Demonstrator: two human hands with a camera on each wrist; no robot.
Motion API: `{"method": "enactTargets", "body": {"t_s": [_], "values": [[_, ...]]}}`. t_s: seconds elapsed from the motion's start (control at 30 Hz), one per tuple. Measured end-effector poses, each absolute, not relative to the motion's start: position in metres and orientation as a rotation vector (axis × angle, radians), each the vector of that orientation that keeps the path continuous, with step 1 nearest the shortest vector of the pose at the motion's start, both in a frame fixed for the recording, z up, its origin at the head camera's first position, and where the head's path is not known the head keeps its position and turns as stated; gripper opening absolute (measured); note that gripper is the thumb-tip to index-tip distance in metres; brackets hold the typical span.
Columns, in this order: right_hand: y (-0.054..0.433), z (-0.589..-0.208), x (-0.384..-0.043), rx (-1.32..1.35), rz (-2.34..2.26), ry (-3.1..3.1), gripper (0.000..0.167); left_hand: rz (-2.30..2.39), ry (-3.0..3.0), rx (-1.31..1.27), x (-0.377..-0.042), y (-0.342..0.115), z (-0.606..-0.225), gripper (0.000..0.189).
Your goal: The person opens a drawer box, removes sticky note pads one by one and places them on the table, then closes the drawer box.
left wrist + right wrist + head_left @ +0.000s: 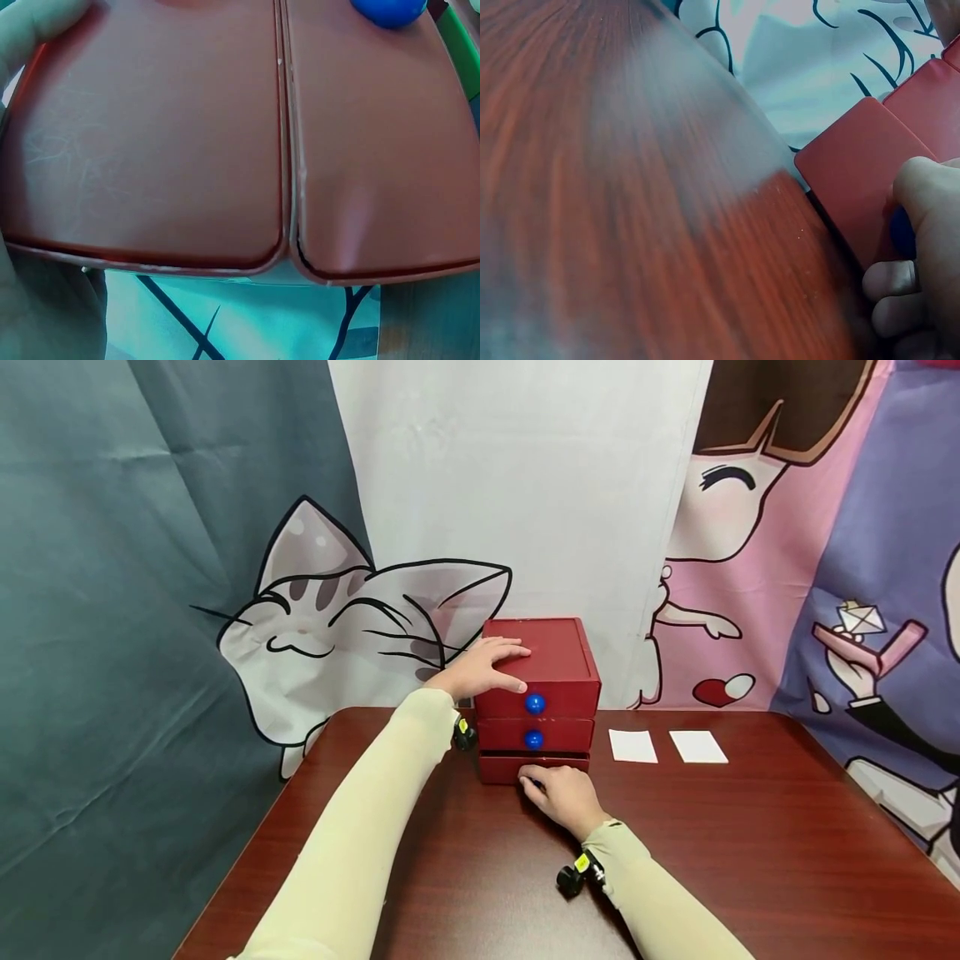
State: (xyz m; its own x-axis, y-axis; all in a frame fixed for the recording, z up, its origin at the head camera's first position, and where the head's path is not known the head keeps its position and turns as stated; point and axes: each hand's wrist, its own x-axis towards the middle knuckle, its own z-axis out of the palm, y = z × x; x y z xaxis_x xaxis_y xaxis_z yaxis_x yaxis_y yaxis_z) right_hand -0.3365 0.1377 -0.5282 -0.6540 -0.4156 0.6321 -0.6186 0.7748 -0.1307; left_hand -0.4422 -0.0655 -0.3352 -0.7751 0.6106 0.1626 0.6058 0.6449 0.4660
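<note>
A red cabinet of three stacked drawers stands at the back of the table. Blue round knobs mark the top drawer and the middle drawer. Below them, the bottom drawer sits slightly forward, with a dark gap above its front. My left hand rests with spread fingers on the cabinet's top left, its thumb over the upper front. At the bottom drawer, my right hand pinches the blue knob, which the fingers partly cover. The drawer's inside is hidden.
Two white paper squares, a nearer one and one farther right, lie on the brown wooden table right of the cabinet. Close behind hangs a printed cloth with cartoon figures.
</note>
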Motion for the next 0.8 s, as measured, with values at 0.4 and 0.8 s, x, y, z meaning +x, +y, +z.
{"method": "enactTargets", "body": {"t_s": [0.4, 0.8], "values": [[0.138, -0.528, -0.321, 0.785, 0.473, -2.406, 0.01, 1.198, 2.839, 1.039, -0.43, -0.07, -0.352, 0.046], [0.14, -0.53, -0.323, 0.773, 0.49, -2.379, 0.011, 0.656, 3.072, 1.255, -0.424, -0.085, -0.36, 0.078]]}}
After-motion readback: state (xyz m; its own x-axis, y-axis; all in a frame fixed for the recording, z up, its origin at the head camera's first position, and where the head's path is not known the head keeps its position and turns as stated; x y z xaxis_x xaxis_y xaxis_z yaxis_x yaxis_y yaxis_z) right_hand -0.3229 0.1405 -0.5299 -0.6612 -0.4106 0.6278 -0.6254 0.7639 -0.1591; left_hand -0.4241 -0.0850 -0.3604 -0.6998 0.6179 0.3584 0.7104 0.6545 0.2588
